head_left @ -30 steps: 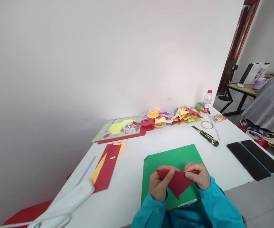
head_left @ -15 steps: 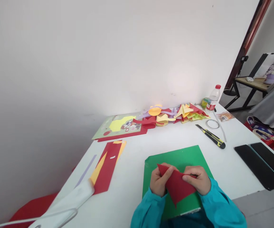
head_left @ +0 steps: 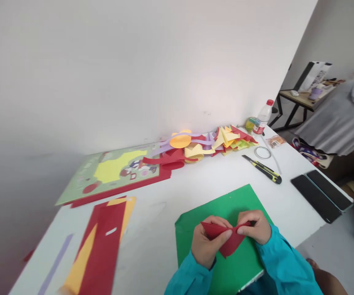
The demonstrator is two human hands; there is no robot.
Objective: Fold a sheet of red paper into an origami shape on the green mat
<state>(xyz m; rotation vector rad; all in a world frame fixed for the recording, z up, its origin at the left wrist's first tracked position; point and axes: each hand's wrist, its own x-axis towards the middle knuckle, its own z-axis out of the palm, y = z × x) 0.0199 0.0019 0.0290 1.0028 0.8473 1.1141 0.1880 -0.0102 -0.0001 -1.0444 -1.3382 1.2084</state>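
A piece of red paper (head_left: pixel 230 244) with folds in it is held up between both hands. My left hand (head_left: pixel 206 241) pinches its left part, thumb in front and fingers behind. Close beside it, my right hand (head_left: pixel 256 227) grips the right part between thumb and fingers. The two thumbs nearly meet at the paper's upper middle. Its lower corner points down over a green board (head_left: pixel 226 268), which lies beneath both hands. Parts of the paper are hidden by my fingers.
Folded paper shapes (head_left: pixel 226 139) pile along the wall, beside a printed green sheet (head_left: pixel 84 174). Red paper (head_left: pixel 103 246) and a purple strip (head_left: pixel 55 264) lie left. Rightward are a utility knife (head_left: pixel 262 169), tape ring (head_left: pixel 262 153), bottle (head_left: pixel 263 117) and black phones (head_left: pixel 316 198). A person (head_left: pixel 339 110) is beyond.
My view has shifted, so the table things sit further left. The red paper has been tilted and bent, showing less of its face, and my thumbs have come closer together.
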